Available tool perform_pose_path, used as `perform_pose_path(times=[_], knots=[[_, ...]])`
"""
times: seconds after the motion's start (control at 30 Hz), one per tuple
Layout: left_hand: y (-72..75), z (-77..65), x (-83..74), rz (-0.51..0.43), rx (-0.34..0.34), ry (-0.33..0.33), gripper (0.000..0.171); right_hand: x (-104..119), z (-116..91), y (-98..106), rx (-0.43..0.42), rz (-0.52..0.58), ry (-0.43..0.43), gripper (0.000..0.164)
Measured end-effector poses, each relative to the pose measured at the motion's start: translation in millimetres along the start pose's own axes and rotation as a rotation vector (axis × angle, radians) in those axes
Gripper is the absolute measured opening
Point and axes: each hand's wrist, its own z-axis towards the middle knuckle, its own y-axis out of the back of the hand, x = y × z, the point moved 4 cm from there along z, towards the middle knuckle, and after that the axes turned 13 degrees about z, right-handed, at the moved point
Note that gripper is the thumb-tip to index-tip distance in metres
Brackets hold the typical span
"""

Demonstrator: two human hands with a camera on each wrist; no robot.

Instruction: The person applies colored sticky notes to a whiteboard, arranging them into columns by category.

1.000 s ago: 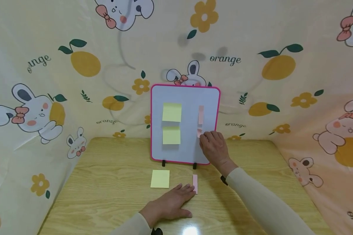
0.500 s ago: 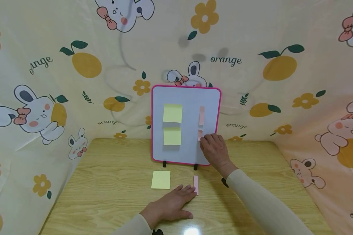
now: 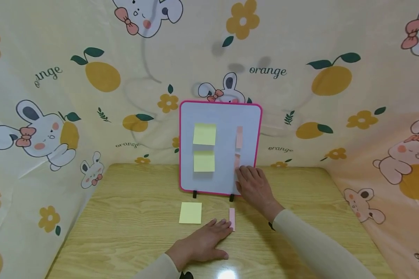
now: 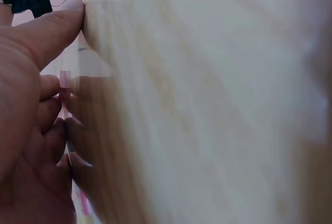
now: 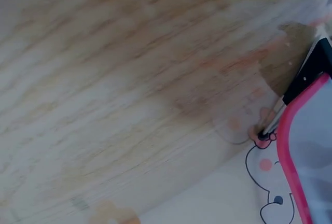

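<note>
My left hand (image 3: 206,240) lies flat on the table, fingertips touching the lower end of a narrow pink sticky-note pad (image 3: 232,217). In the left wrist view the left hand (image 4: 31,110) shows with its fingers down on the wood. My right hand (image 3: 256,190) is at the lower right of a small whiteboard (image 3: 225,116), its fingertips at the lower end of a pink sticky strip (image 3: 237,161); the thumb stands apart below them. Above hangs another pink strip (image 3: 239,137). Two yellow sticky notes, one upper (image 3: 204,134) and one lower (image 3: 204,161), are on the board's left side.
A yellow sticky-note pad (image 3: 190,213) lies on the wooden table (image 3: 132,217), left of the pink pad. The pink-rimmed board stands on black feet (image 3: 194,194) before a printed cloth backdrop (image 3: 293,35). The right wrist view shows the board's pink rim (image 5: 284,146).
My right hand has slid down along the lower pink strip, and more of that strip shows. Its thumb has come away from the fingertips. The left hand has stayed put.
</note>
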Motion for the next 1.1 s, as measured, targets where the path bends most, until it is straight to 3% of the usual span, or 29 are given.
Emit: perform_pose_path(times=[0.13, 0.3, 0.5, 0.63, 0.77, 0.97, 1.1], knots=[[-0.3, 0.7, -0.1, -0.002, 0.005, 0.006, 0.077, -0.4, -4.6, -2.7, 0.030, 0.002, -0.011, 0.061], [0.6, 0.2, 0.5, 0.024, 0.008, 0.003, 0.077, 1.6, -11.2, -7.4, 0.174, -0.033, -0.041, 0.075], [14.3, 1.4, -3.6, 0.258, -0.023, -0.041, 0.068, 4.3, -16.8, -10.0, 0.272, -0.067, -0.073, 0.076], [25.6, 5.6, -6.8, 0.357, -0.094, -0.072, 0.053, 3.7, -19.0, -10.6, 0.258, -0.050, -0.068, 0.077], [28.0, 12.3, -6.1, 0.330, -0.131, -0.055, 0.044, 2.2, -20.3, -11.3, 0.199, -0.029, -0.034, 0.078], [28.0, 18.2, -5.6, 0.280, -0.150, -0.029, 0.044, 0.3, -21.9, -13.6, 0.170, -0.037, -0.011, 0.080], [40.8, 21.5, 2.2, 0.338, -0.230, -0.005, 0.045, -0.8, -23.7, -14.1, 0.140, -0.051, 0.002, 0.079]])
